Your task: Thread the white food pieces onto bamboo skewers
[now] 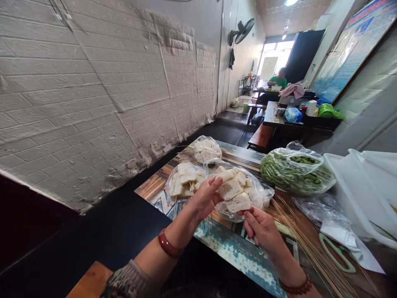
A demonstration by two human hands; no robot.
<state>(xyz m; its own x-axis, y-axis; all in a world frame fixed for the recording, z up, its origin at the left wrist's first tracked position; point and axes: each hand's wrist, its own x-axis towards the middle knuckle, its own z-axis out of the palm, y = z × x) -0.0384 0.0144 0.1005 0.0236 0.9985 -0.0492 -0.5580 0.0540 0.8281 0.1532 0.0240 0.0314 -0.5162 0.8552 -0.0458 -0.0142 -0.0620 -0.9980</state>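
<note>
Over the open plastic bag (266, 198) of pale pieces, my left hand (208, 196) is closed around the left side of spongy white slices that look like tofu (230, 189). My right hand (259, 227) pinches the lower right corner of the front tofu slice (238, 203). Whether a skewer is between the right fingers I cannot tell. To the left lies a second bag of white pieces (185, 177), with thin sticks poking out at its front. Another bag of white chunks (207, 149) sits farther back.
A large clear bag of green pods (294, 171) stands at the right. Beside it are long bamboo skewers (293, 223), green-handled scissors (336, 252) and white plastic bins (356, 194). Behind are a bench (261, 136), another table with supplies, and a person in green (277, 81).
</note>
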